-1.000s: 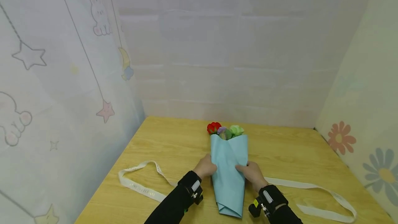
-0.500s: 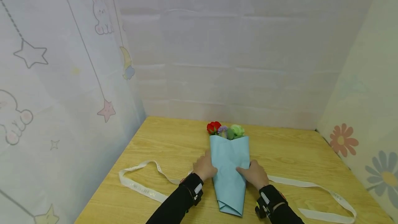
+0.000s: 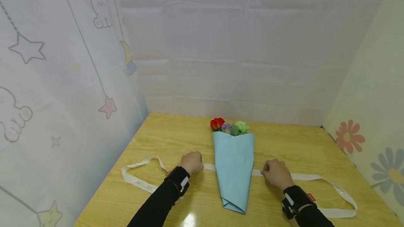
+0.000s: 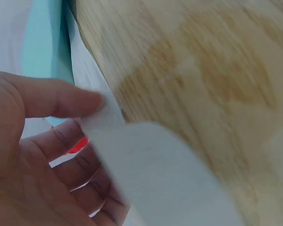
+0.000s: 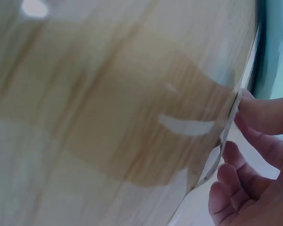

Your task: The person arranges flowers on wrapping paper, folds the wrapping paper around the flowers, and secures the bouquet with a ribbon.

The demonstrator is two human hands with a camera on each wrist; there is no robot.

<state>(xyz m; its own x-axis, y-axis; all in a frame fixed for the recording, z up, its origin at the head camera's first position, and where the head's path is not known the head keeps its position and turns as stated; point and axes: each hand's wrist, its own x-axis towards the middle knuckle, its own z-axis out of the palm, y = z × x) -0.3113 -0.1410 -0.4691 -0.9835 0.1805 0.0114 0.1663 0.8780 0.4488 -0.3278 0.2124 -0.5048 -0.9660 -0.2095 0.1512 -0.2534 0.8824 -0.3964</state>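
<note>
Ribbon [image 3: 209, 166], white, one length; lying across the tabletop [image 3: 176, 132] between left and right edges, apparently passing under a blue-wrapped bouquet [image 3: 234, 169].
Held at two points: left hand [image 3: 192, 162] and right hand [image 3: 277, 173], one either side of the bouquet, fingers of each clamped on the ribbon; loose loops trail toward the tabletop's left and right edges. Bouquet untouched, blooms toward the far edge, folded foot toward the near edge. Handling, as judged: ribbon light, limp, perhaps slippery, best pinched flat close to the wrap; bouquet light, paper easily creased, best held low, clear of the blooms.
</note>
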